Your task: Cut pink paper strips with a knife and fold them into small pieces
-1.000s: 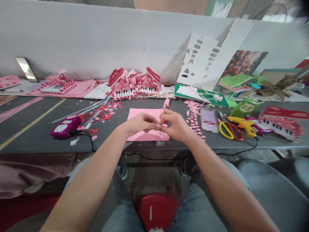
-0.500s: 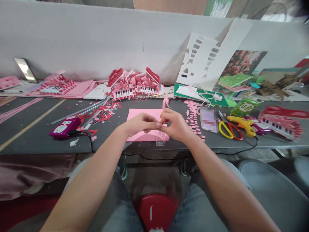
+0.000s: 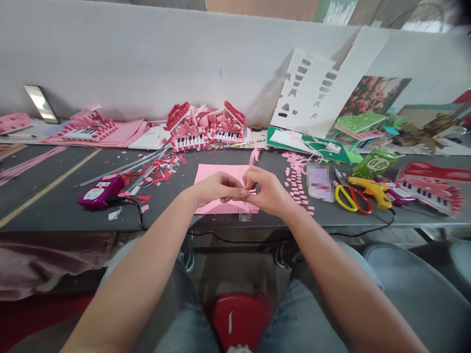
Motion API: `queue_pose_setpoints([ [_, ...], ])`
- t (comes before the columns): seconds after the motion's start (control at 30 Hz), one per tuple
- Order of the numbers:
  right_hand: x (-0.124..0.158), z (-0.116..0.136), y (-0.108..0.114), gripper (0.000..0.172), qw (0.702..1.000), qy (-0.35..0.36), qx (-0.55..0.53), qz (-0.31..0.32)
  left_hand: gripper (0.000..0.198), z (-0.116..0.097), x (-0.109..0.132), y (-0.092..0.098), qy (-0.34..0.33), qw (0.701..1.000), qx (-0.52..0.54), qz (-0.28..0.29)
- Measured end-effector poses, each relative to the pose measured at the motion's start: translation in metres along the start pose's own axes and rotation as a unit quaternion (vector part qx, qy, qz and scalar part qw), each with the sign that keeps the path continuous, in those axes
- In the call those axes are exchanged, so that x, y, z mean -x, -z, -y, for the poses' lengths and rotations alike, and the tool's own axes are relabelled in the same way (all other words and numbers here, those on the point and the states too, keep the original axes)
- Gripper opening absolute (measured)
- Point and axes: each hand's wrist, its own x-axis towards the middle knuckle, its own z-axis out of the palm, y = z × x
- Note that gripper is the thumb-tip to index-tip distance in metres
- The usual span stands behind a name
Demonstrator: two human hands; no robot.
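My left hand point(image 3: 222, 189) and my right hand point(image 3: 265, 191) meet above a stack of pink paper point(image 3: 208, 206), thumbs and fingertips pinched together. A narrow pink paper strip point(image 3: 253, 155) sticks up and curls behind my right fingers. Its lower end is hidden between the fingertips of both hands. Under the hands, a clear ruler point(image 3: 245, 215) lies across the right part of the paper and juts past its front edge. Small pink paper rolls point(image 3: 299, 189) lie in rows just right of my right hand.
At left, a purple box point(image 3: 101, 192) with a black cable sits near paper scraps point(image 3: 158, 174). Scissors point(image 3: 353, 198) and a yellow glue gun point(image 3: 371, 191) lie at right. Pink paper pianos point(image 3: 189, 141) stand along the back, beside white cut-out boards point(image 3: 305, 90).
Both hands stay pinched together over the paper, with only slight finger movement. The whole view has shifted a little.
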Motion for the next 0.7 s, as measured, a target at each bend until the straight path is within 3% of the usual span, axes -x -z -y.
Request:
queue_pose_setpoints([
  [0.13, -0.001, 0.001, -0.001, 0.036, 1.0, -0.009, -0.004, -0.005, 0.036, 0.0, -0.001, -0.001, -0.007, 1.0, 0.002, -0.005],
  [0.33, 0.0, 0.004, 0.009, 0.01, 0.997, 0.003, -0.045, 0.054, 0.029, -0.003, 0.002, 0.004, -0.001, 1.0, -0.007, 0.016],
  [0.47, 0.001, 0.004, 0.013, 0.017, 0.996, 0.006, -0.058, 0.064, 0.029, -0.003, 0.003, 0.005, 0.01, 0.999, -0.007, 0.036],
  [0.7, 0.0, 0.004, 0.006, 0.029, 0.999, -0.004, -0.044, 0.019, 0.033, -0.002, 0.0, -0.001, 0.003, 0.999, 0.031, 0.025],
])
